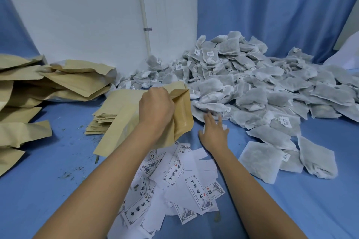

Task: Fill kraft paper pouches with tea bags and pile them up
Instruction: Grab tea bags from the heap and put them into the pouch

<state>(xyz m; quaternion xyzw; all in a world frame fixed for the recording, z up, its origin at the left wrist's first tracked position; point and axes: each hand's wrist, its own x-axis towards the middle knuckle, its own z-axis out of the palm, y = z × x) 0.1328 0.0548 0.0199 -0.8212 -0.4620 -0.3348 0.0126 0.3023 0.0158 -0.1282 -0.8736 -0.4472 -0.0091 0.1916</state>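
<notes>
Kraft pouch (182, 110) gripped at its opened mouth by left hand (156, 106), just beside tea-bag heap (252, 87).
Right hand (213, 132) flat, fingers spread, empty, at heap's edge; bags could be snagged and spilled if mouth sags.

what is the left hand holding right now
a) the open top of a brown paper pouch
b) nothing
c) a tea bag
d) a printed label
A: the left hand has its fingers curled round the open mouth of the brown paper pouch, while the right hand reaches with straight fingers toward the pile of tea bags.
</notes>
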